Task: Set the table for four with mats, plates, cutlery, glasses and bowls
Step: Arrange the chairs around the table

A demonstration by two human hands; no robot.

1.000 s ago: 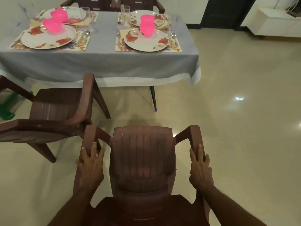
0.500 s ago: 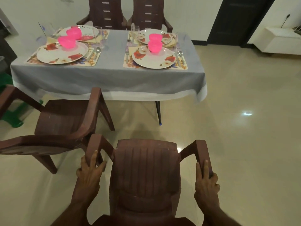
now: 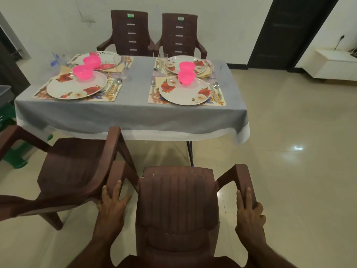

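Grey-clothed table (image 3: 131, 111) bears four floral mats (image 3: 185, 101), each beneath a plate (image 3: 183, 93).

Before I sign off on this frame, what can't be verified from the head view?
- Far plates: partly hidden by pink bowls.
- Glasses: transparent, count unclear.
- Far cutlery: too small to make out.
- Held chair: its legs fall below the frame, so floor contact is unknown.

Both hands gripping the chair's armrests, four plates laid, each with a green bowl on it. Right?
Not quite: the bowls are pink, not green, as the head view shows. The rest holds: left hand and right hand grip the chair by its armrests, four plates laid.
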